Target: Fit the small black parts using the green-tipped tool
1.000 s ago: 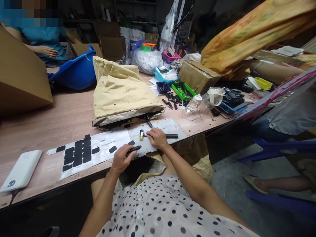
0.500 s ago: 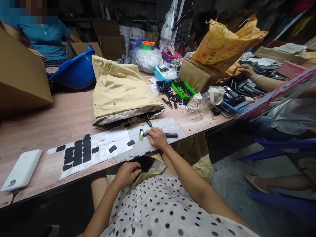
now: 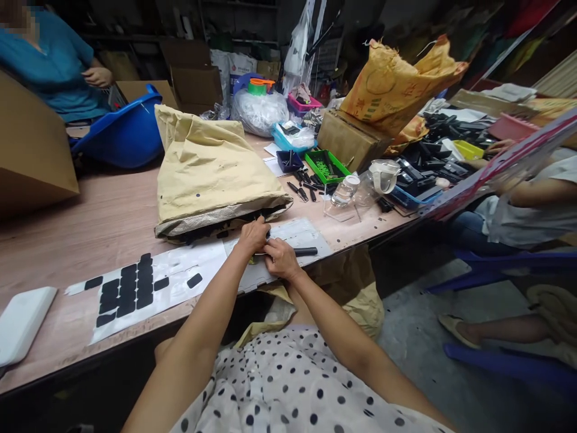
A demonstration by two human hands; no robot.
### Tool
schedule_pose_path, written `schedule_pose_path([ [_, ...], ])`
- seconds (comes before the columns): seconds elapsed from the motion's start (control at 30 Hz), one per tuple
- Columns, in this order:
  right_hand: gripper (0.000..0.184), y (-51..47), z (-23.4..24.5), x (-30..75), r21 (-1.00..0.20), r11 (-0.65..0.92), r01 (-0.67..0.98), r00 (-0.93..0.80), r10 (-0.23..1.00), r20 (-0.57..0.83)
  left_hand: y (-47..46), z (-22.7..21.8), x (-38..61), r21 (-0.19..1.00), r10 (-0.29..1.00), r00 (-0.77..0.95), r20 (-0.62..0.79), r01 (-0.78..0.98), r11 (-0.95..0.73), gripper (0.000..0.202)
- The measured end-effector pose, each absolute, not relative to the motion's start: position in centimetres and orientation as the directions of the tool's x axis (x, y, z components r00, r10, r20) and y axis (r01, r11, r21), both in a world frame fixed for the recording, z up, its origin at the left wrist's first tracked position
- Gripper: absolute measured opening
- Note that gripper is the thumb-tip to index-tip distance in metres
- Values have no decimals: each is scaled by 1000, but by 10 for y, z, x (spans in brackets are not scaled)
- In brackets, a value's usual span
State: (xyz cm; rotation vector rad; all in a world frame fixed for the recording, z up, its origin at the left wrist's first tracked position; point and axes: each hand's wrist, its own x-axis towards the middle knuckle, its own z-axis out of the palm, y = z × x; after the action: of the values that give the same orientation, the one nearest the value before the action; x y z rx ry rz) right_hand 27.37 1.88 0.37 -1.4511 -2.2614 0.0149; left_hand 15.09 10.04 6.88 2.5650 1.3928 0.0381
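Note:
My left hand point(image 3: 253, 235) is closed at the open mouth of a tan sack point(image 3: 210, 174), its fingers pinching a small black part point(image 3: 268, 234) mostly covered by them. Right beside it, my right hand point(image 3: 282, 258) is curled over a small hammer, with the black handle point(image 3: 306, 251) sticking out to the right. The hammer's yellowish head shows only in part below my left hand. Under both hands lies a grey plate point(image 3: 318, 242). To the left, a white sheet point(image 3: 180, 296) carries several black rounded stickers point(image 3: 145, 282).
A white power bank point(image 3: 27, 322) lies at the left, and a blue basin point(image 3: 121, 135) behind it. Beyond the plate are a green tray point(image 3: 327, 166), loose black parts and a clear bottle point(image 3: 345, 190). Co-workers sit at the far left and right.
My left hand has come up from my lap to the sack's mouth, beside my right hand. A black sticker near the plate is now hidden. The view has shifted slightly.

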Motion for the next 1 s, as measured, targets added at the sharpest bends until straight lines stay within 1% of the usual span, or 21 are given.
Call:
schedule_pose_path([
  [0.07,20,19,4,274,-241,443,863,-344,866,363,101,66,152,185,819,570,-68,814,-551,18],
  [0.13,19,19,4,274,-245,442,863,-342,868,361,99,64,148,186,818,575,-22,806,-562,17],
  [0.23,23,18,5,274,-268,449,852,-339,865,371,92,60,128,207,842,536,59,819,-535,18],
  [0.3,27,18,4,275,-288,460,840,-339,859,383,84,57,107,247,877,465,119,842,-480,19],
  [0.4,29,19,3,277,-314,470,825,-340,856,390,69,47,67,343,913,367,179,846,-408,17],
  [0.6,28,19,1,281,-335,467,818,-332,860,388,41,16,20,518,941,305,150,786,-337,19],
  [0.7,27,18,1,282,-332,468,819,-332,859,390,37,8,18,583,951,253,179,752,-309,25],
  [0.8,28,18,0,283,-332,464,821,-327,860,392,35,6,19,610,957,213,196,737,-290,27],
  [0.93,28,18,-3,284,-335,460,822,-318,859,400,35,4,17,617,959,208,193,734,-283,15],
  [1.0,27,19,-4,285,-337,465,819,-320,856,406,36,2,17,618,956,220,195,729,-294,13],
])
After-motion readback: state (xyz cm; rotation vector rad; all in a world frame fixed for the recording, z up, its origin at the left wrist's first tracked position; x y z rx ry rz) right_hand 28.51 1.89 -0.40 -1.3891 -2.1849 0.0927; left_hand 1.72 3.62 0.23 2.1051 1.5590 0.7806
